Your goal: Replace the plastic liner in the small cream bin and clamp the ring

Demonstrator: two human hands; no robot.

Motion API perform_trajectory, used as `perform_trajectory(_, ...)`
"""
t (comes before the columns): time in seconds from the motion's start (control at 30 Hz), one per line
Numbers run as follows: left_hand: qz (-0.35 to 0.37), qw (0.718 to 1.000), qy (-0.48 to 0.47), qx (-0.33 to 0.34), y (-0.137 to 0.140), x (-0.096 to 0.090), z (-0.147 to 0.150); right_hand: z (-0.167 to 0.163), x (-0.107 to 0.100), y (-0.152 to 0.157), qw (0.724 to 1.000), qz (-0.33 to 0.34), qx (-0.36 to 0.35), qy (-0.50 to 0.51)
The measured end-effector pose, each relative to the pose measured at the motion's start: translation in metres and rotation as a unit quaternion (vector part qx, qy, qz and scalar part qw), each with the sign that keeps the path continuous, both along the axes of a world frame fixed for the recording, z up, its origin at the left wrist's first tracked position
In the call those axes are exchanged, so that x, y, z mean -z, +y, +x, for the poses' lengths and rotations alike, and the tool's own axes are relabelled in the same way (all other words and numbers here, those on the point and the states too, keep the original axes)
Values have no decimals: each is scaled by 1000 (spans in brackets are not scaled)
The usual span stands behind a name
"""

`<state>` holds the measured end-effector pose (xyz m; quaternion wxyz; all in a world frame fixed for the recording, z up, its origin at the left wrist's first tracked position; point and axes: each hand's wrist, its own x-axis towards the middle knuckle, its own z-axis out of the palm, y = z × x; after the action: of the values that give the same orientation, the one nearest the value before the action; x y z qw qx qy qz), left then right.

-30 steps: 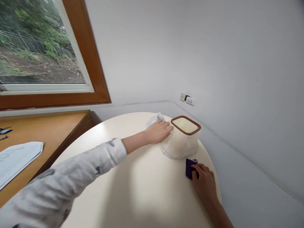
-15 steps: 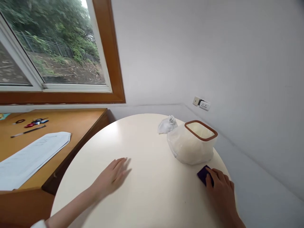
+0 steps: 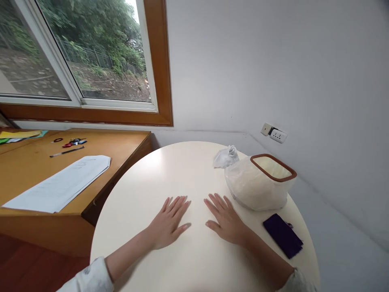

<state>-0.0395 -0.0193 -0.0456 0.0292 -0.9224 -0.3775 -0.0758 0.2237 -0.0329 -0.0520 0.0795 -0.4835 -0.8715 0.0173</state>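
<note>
My left hand (image 3: pixel 168 224) lies flat on the round white table (image 3: pixel 146 182), fingers spread and holding nothing. To its right, my right hand (image 3: pixel 225 220) also rests palm down with its fingers apart and nothing in them. A folded dark purple cloth (image 3: pixel 283 235) lies near the table's right edge, beside my right forearm and apart from the hand. Beyond the cloth stands a bin with a brown rim (image 3: pixel 290 177), a whitish plastic bag (image 3: pixel 253 188) bulging around it. What the bin holds cannot be made out.
A knotted white plastic bag (image 3: pixel 225 157) sits at the table's back right. On the wooden desk (image 3: pixel 127 142) at left are papers (image 3: pixel 60 184), a pen (image 3: pixel 67 152) and keys (image 3: pixel 75 141). The wall behind carries a power socket (image 3: pixel 278 135).
My right hand has let go of the purple cloth and moved left onto the table. The left hand has turned flat with fingers spread. The view has swung slightly left.
</note>
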Motion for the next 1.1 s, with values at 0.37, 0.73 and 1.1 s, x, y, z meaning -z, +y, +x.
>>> perform_trajectory(0.37, 0, 1000, -13, -16, 9, 12, 6, -6, 9, 6, 999, -40, 15, 14)
perform_trajectory(0.73, -9, 1000, 0, -16, 11, 16, 6, -7, 10, 8, 999, -47, 20, 16)
perform_trajectory(1.1, -22, 1000, 3, -17, 11, 14, 6, -6, 9, 6, 998, -56, 24, 18)
